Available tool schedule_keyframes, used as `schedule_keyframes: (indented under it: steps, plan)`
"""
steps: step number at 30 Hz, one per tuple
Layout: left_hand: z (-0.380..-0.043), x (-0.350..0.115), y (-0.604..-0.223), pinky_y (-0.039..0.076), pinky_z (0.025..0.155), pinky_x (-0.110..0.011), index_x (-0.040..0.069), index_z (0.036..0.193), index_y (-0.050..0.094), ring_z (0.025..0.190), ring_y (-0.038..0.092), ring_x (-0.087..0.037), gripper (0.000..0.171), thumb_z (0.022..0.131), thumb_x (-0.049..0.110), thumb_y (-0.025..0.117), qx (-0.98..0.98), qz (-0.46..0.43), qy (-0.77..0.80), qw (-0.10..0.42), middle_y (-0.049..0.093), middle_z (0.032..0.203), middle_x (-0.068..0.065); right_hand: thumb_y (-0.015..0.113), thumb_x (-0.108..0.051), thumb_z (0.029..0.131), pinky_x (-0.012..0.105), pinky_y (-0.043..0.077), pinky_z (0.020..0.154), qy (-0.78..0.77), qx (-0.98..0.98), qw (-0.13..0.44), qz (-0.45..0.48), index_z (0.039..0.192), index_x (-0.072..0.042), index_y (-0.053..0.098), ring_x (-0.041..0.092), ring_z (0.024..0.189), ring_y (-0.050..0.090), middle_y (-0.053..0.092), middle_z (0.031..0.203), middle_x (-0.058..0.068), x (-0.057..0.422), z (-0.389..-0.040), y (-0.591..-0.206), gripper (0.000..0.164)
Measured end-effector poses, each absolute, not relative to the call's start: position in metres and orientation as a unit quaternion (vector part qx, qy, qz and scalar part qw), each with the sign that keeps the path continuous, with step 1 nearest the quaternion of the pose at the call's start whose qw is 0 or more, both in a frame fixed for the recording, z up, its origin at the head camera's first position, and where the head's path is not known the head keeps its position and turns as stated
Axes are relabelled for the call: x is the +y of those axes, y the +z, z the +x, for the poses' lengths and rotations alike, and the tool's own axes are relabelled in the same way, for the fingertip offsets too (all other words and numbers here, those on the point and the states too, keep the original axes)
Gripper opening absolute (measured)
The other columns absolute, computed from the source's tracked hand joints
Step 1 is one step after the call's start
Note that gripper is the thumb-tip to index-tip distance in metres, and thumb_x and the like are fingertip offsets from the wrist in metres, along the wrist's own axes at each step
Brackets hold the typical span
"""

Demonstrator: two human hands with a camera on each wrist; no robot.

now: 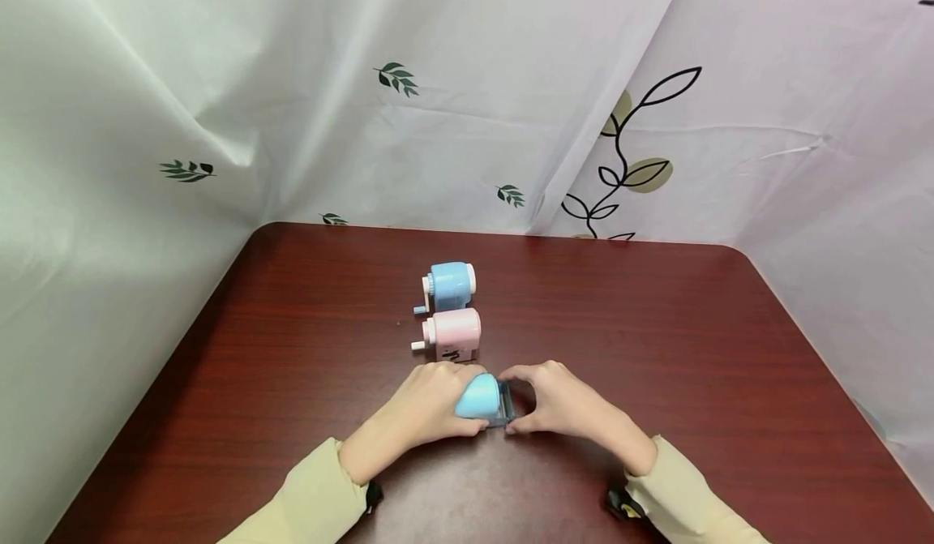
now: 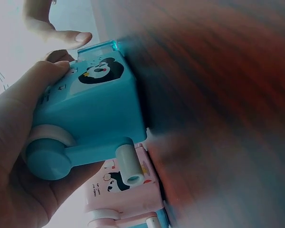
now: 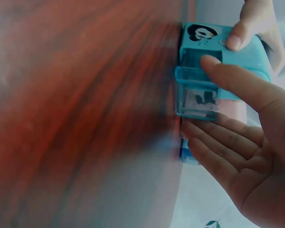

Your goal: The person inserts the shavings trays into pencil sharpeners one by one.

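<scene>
A light-blue crank pencil sharpener with a panda picture stands on the table near its front. My left hand grips its body from the left, thumb on the near side. The crank points back toward the left wrist camera. At the other end, a clear shavings drawer sticks partly out of the body. My right hand pinches this drawer, with the thumb on one side and the fingers on the other. Dark shapes show through the drawer's clear wall; I cannot tell what they are.
Just behind stands a pink crank sharpener, close to the left hand's fingers. Farther back is another blue sharpener, its crank also to the left. The dark red wooden table has rounded back corners and meets a white patterned cloth.
</scene>
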State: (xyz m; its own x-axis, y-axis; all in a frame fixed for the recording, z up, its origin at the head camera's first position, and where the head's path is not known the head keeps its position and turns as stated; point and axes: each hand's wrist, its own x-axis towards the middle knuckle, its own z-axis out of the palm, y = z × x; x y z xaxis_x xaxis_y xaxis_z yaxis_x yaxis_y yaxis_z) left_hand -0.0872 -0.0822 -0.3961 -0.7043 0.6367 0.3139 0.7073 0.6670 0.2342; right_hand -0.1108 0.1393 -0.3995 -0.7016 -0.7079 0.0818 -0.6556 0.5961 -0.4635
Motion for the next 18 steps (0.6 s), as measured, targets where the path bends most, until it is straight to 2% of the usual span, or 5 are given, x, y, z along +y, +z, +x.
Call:
schedule_keyframes:
  steps: [6,18]
  plan:
    - [-0.0863,-0.0829,-0.3949,0.047,0.057,-0.028,0.009,0.105,0.059,0.069,0.053,-0.011,0.053,0.067,0.042,0.073,-0.909,-0.366,-0.177,0.095,0.061,0.083,0.001,0.08,-0.03,0.064,0.022,0.045,0.065,-0.244,0.888,0.059,-0.385,0.106,-0.011,0.062,0.005,0.073,0.055,0.067,0.094,-0.002,0.1349,-0.111,-0.4019,0.05]
    - [-0.087,-0.0825,-0.3959,0.047,0.057,-0.028,0.008,0.107,0.058,0.069,0.053,-0.011,0.054,0.067,0.041,0.073,-0.91,-0.362,-0.18,0.087,0.061,0.083,0.001,0.08,-0.03,0.064,0.022,0.048,0.068,-0.248,0.885,0.057,-0.389,0.105,-0.011,0.062,0.003,0.079,0.058,0.068,0.092,-0.003,0.1331,-0.1131,-0.4038,0.049]
